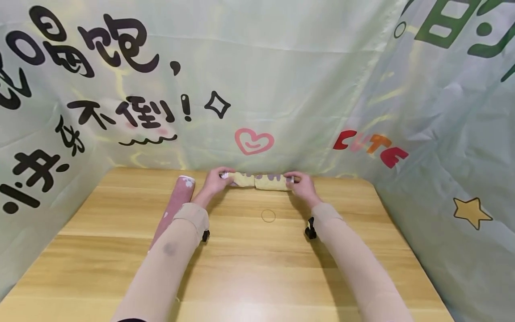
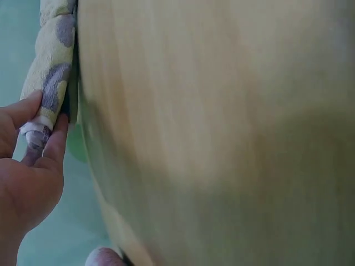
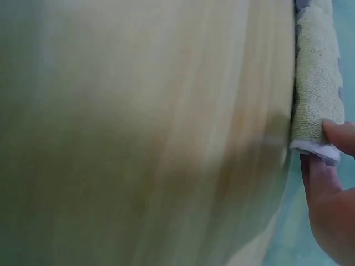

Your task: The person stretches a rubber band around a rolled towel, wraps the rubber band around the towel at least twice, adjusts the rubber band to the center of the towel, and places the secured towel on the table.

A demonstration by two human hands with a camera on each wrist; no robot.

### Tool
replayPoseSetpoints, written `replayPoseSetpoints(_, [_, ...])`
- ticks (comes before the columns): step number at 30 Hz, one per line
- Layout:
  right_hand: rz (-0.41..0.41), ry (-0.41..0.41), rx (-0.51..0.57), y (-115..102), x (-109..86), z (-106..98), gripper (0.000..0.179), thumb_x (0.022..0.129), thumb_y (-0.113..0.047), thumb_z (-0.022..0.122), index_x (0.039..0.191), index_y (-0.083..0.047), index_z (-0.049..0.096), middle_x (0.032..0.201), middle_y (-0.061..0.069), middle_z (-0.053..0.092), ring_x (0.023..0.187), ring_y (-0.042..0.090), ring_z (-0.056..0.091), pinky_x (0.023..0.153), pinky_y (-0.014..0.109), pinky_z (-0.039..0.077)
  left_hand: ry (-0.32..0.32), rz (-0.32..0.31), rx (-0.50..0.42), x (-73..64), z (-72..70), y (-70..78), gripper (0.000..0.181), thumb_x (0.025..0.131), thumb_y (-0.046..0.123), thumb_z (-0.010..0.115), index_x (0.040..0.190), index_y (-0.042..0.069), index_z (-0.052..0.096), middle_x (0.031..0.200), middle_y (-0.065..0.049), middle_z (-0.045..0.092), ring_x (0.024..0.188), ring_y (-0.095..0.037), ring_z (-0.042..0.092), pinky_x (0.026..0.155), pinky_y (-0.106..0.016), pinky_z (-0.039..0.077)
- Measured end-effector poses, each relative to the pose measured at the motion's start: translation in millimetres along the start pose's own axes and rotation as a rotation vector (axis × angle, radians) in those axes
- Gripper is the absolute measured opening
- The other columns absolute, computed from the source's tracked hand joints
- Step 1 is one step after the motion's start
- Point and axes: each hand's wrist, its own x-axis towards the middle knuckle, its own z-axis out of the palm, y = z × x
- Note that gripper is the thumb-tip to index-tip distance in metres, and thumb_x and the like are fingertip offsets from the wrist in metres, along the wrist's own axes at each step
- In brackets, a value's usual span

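Note:
A rolled yellow towel (image 1: 271,182) with purple patches lies crosswise at the far edge of the table. It narrows at a crease near its middle; what makes the crease is too small to tell. My left hand (image 1: 216,181) pinches the towel's left end, thumb on one side and fingers on the other, as the left wrist view shows on the towel roll (image 2: 50,72). At the opposite end, my right hand (image 1: 303,185) grips the roll between thumb and fingers. The right wrist view shows this white-edged end of the towel (image 3: 316,83).
Left of my left forearm lies a rolled pink towel (image 1: 175,203) with white flower marks, partly covered by the sleeve. A thin rubber band (image 1: 268,216) rests on the wooden table (image 1: 257,264). Printed cloth walls (image 1: 306,89) stand behind and beside the table.

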Motion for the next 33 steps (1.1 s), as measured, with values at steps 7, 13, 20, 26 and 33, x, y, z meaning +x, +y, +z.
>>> replayPoseSetpoints(7, [-0.039, 0.016, -0.164, 8, 3.8, 10, 0.027, 0.1, -0.004, 0.067, 0.126, -0.006, 0.073, 0.118, 0.018, 0.068, 0.081, 0.021, 0.053, 0.062, 0.024, 0.042, 0.002, 0.026, 0.094, -1.3, -0.1, -8.7, 0.027, 0.097, 0.003, 0.071, 0.124, 0.001, 0.074, 0.137, -0.022, 0.064, 0.131, -0.038, 0.055, 0.104, -0.043, 0.051])
replayPoseSetpoints(13, [-0.07, -0.044, -0.2, 2, -6.1, 5, 0.035, 0.1, -0.007, 0.063, 0.135, -0.004, 0.067, 0.129, 0.022, 0.063, 0.102, 0.033, 0.06, 0.079, 0.037, 0.051, -0.02, 0.079, 0.207, -3.1, -2.1, -9.6, 0.03, 0.098, 0.006, 0.07, 0.128, 0.001, 0.072, 0.141, -0.019, 0.062, 0.138, -0.039, 0.051, 0.117, -0.051, 0.041])
replayPoseSetpoints(20, [-0.118, -0.088, -0.172, -10, -24.8, -15, 0.048, 0.101, -0.009, 0.062, 0.148, -0.004, 0.054, 0.154, 0.024, 0.045, 0.136, 0.046, 0.049, 0.11, 0.059, 0.045, -0.046, 0.089, 0.132, -14.1, -14.8, 6.6, 0.039, 0.1, 0.006, 0.067, 0.139, 0.001, 0.064, 0.157, -0.017, 0.048, 0.149, -0.04, 0.037, 0.12, -0.05, 0.036])
replayPoseSetpoints(26, [-0.21, -0.069, -0.152, -17, -42.5, -22, 0.048, 0.098, -0.003, 0.065, 0.145, -0.002, 0.057, 0.151, 0.024, 0.047, 0.132, 0.047, 0.052, 0.106, 0.058, 0.049, -0.046, 0.137, 0.069, -35.3, -35.9, 22.0, 0.045, 0.101, 0.012, 0.067, 0.145, 0.006, 0.059, 0.16, -0.012, 0.046, 0.15, -0.037, 0.036, 0.118, -0.055, 0.038])
replayPoseSetpoints(33, [-0.27, -0.11, -0.139, -22, -68.2, -18, 0.051, 0.097, 0.002, 0.066, 0.147, -0.001, 0.055, 0.149, 0.025, 0.05, 0.127, 0.046, 0.057, 0.103, 0.056, 0.052, 0.006, 0.224, 0.122, -66.9, -69.1, 32.7, 0.045, 0.102, 0.013, 0.066, 0.147, 0.013, 0.06, 0.157, -0.007, 0.051, 0.139, -0.036, 0.05, 0.11, -0.054, 0.046])
